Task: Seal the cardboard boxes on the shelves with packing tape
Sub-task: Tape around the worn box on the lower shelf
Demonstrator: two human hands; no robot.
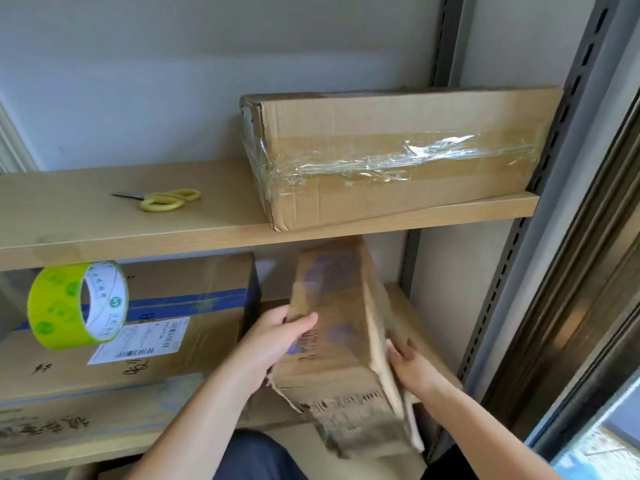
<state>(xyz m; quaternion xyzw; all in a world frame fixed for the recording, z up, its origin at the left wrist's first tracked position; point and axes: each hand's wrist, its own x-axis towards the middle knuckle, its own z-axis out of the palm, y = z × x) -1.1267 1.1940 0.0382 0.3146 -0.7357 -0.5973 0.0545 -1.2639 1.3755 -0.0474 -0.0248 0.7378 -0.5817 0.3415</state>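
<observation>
Two hands held a worn cardboard box tilted at the lower shelf.

Largest was the taped box (398,157), which lay on the upper shelf (104,216) at the right, wrapped in clear tape. Below it, the big labelled box (138,341) sat at the left on the lower shelf (419,313). The worn box (339,341) stood tilted between the two hands: the left hand (277,344) gripped its left edge, thumb on top, and the right hand (412,365) had its fingers hooked over a ragged flap on the right side. The tape roll (76,306), green, appeared in front of the labelled box, well left of the left hand. Yellow-handled scissors (162,199) lay on the upper shelf.
</observation>
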